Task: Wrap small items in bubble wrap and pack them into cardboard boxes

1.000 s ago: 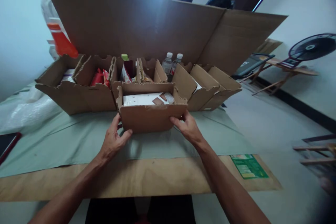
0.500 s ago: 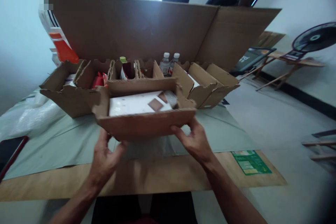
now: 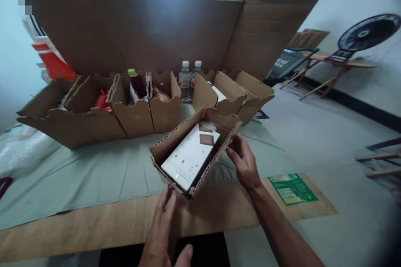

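A cardboard bin (image 3: 216, 159) stands turned at a slant near the front of the cloth-covered table. Inside it lies a white box (image 3: 188, 156) with brown squares printed on it, and a clear round-ended item (image 3: 209, 125) shows at the far end. My right hand (image 3: 246, 167) grips the bin's right side near the far corner, its fingertips partly hidden. My left hand (image 3: 163, 225) is at the near end, fingers stretched out against the lower edge and thumb held well apart.
Several cardboard bins (image 3: 136, 114) with packaged goods stand in a row behind. Two clear bottles (image 3: 184, 81) fill part of a gap there. A tall cardboard panel (image 3: 169, 33) rises at the back. Bubble wrap (image 3: 31, 150) lies left, a green leaflet (image 3: 293, 190) right.
The bin has moved right and turned from crosswise to a slant, its near end towards me. My left hand has shifted right and nearer, its fingers opening out. My right hand stays at the bin.
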A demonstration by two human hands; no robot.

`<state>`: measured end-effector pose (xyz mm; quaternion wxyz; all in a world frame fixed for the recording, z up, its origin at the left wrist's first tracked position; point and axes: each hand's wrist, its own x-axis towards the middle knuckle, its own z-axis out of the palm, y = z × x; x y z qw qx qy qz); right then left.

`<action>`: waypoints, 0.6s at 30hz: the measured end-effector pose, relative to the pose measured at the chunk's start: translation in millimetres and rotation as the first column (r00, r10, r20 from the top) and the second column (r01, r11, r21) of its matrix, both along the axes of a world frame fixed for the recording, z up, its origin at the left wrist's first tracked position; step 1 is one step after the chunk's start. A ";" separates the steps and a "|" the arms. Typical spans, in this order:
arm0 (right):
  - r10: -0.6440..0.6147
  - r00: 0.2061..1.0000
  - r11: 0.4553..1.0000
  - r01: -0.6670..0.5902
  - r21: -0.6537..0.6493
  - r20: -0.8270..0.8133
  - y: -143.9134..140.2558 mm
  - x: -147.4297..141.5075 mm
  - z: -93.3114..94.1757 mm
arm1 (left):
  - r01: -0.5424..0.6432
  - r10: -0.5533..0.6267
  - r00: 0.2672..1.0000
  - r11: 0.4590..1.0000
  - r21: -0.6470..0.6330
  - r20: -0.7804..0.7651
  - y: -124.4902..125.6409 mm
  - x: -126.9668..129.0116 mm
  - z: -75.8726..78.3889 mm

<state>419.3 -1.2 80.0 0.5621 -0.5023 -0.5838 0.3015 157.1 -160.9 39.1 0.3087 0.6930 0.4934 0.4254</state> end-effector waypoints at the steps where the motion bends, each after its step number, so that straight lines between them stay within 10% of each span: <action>1: -0.012 1.000 1.000 0.012 0.000 0.014 8.8 -1.3 0.5 | 0.034 -0.034 0.999 0.999 -0.004 0.008 0.4 4.3 -2.0; 18: -0.017 1.000 1.000 0.017 -0.014 0.008 34.2 -31.8 -18.7 | 0.182 -0.180 0.983 0.980 -0.078 0.033 27.9 46.9 -16.7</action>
